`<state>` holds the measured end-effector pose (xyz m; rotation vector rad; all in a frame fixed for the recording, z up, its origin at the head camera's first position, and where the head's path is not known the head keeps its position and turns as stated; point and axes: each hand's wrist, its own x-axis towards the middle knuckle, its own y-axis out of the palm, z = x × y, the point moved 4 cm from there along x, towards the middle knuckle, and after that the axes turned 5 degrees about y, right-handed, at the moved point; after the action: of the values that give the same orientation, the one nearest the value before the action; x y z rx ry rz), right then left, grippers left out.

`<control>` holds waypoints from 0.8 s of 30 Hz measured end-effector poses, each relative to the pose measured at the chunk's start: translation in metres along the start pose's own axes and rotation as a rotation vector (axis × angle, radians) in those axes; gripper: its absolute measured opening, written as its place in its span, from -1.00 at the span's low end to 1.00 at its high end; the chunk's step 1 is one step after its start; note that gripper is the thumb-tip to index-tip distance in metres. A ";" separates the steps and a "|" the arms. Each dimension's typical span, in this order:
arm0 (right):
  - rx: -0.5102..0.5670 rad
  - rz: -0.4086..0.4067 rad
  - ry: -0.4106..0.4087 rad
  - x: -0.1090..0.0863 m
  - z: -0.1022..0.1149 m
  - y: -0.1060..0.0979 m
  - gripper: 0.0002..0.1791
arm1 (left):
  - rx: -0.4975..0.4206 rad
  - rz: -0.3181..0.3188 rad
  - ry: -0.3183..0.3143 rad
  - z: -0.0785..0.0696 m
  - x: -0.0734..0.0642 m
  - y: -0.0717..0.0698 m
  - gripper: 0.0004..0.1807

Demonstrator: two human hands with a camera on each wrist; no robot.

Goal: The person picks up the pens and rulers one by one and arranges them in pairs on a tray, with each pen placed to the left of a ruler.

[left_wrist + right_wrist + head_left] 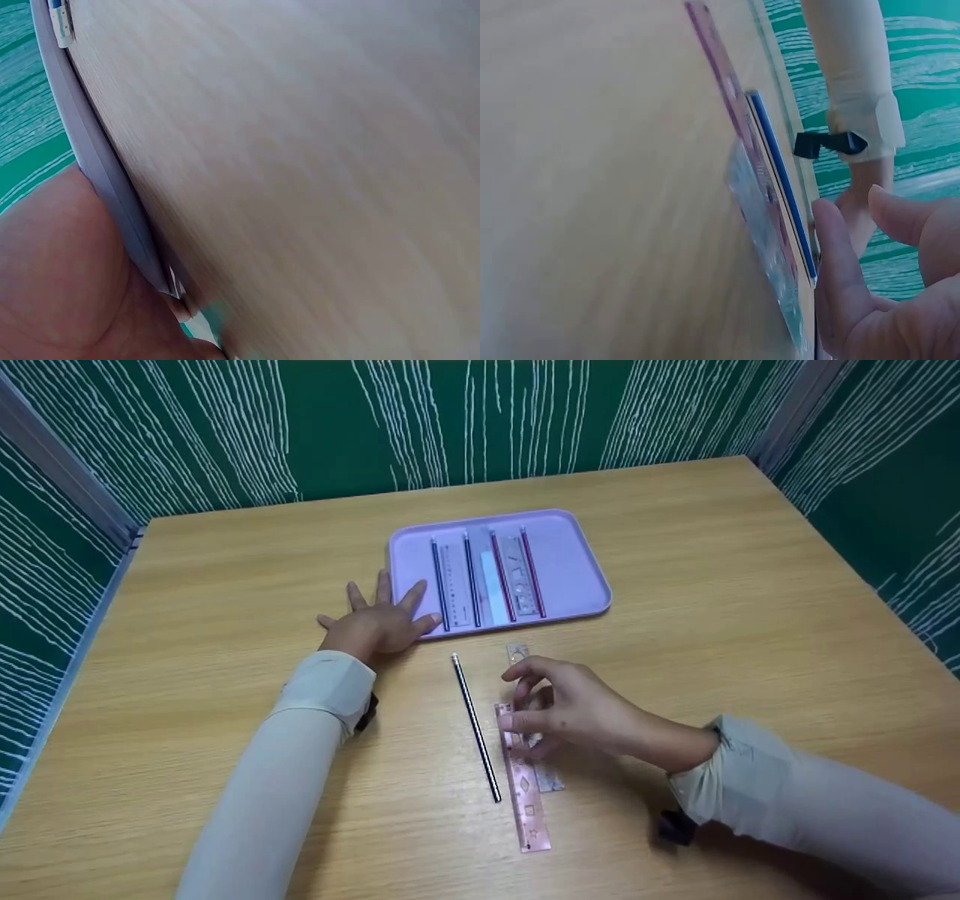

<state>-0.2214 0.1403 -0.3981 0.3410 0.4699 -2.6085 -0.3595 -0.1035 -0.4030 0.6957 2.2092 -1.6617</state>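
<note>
My left hand (381, 624) lies with fingers spread at the near left corner of a purple tray (577, 577), thumb and index finger over its rim. My right hand (574, 705) is above a pink stencil ruler (529, 810) and a clear ruler (551, 778), partly hiding both. Its thumb and fingers are bent and apart, with nothing held between them. The pink ruler overlaps the clear one. Just left of them lies a dark striped pencil (475, 727), also seen as a blue pencil (782, 184) in the right wrist view.
On the tray lie two dark pencils (472, 581), two red pencils (532, 574), a clear ruler (454, 585), a pale blue-ended ruler (493, 585) and a stencil ruler (517, 577). Green walls with white streaks stand behind the wooden table (225, 577).
</note>
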 end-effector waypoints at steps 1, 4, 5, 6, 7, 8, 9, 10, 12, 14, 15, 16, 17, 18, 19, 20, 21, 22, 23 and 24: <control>-0.039 -0.013 -0.011 -0.001 0.000 0.001 -0.28 | -0.003 0.000 0.001 0.000 0.000 0.000 -0.14; -0.207 -0.071 -0.051 -0.004 -0.001 0.004 -0.24 | -0.010 -0.001 0.002 0.001 -0.001 0.000 -0.15; -0.268 -0.092 -0.065 -0.004 -0.001 0.005 -0.22 | -0.013 -0.002 0.001 0.001 -0.001 0.001 -0.15; -0.330 -0.115 -0.076 -0.005 -0.001 0.005 -0.19 | -0.015 -0.004 0.002 0.001 -0.001 0.001 -0.15; -0.371 -0.129 -0.079 -0.005 -0.002 0.006 -0.16 | -0.017 -0.004 0.003 0.001 -0.001 0.001 -0.15; -0.409 -0.141 -0.082 -0.006 -0.003 0.007 -0.13 | -0.019 -0.005 0.003 0.001 -0.001 0.001 -0.15; -0.443 -0.150 -0.085 -0.006 -0.003 0.007 -0.09 | -0.023 -0.005 0.001 0.002 -0.001 0.001 -0.15; -0.467 -0.155 -0.085 -0.006 -0.004 0.008 -0.07 | -0.025 -0.004 0.002 0.002 -0.001 0.002 -0.15; -0.510 -0.157 -0.090 -0.006 -0.004 0.009 -0.04 | -0.026 -0.003 0.005 0.003 -0.002 0.002 -0.15; -0.543 -0.153 -0.098 -0.007 -0.004 0.010 0.00 | -0.027 -0.001 0.006 0.002 -0.002 0.002 -0.16; -0.560 -0.152 -0.101 -0.007 -0.004 0.010 0.01 | -0.027 -0.001 0.005 0.002 -0.002 0.002 -0.15; -0.574 -0.150 -0.105 -0.008 -0.004 0.010 0.00 | -0.024 0.000 0.005 0.002 -0.002 0.002 -0.15; -0.592 -0.146 -0.111 -0.009 -0.004 0.010 0.00 | -0.023 -0.002 0.003 0.002 -0.002 0.002 -0.15; -0.602 -0.144 -0.115 -0.009 -0.004 0.010 -0.01 | -0.022 -0.003 0.001 0.001 -0.002 0.002 -0.15; -0.613 -0.144 -0.121 -0.009 -0.004 0.010 -0.02 | -0.023 -0.004 0.001 0.001 -0.001 0.002 -0.15; -0.623 -0.144 -0.126 -0.010 -0.003 0.010 -0.04 | -0.022 -0.006 0.000 0.001 -0.001 0.002 -0.15; -0.631 -0.144 -0.131 -0.010 -0.003 0.010 -0.06 | -0.023 -0.008 0.000 0.001 -0.001 0.002 -0.14; -0.636 -0.144 -0.131 -0.009 -0.003 0.010 -0.08 | -0.024 -0.009 0.001 0.001 -0.001 0.002 -0.14; -0.642 -0.144 -0.131 -0.009 -0.003 0.009 -0.09 | -0.026 -0.011 0.001 0.000 -0.001 0.001 -0.14; -0.645 -0.144 -0.127 -0.008 -0.003 0.009 -0.10 | -0.026 -0.009 0.002 0.000 -0.001 0.002 -0.14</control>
<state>-0.2099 0.1369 -0.4010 -0.0769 1.2730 -2.4183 -0.3581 -0.1036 -0.4041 0.6813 2.2346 -1.6345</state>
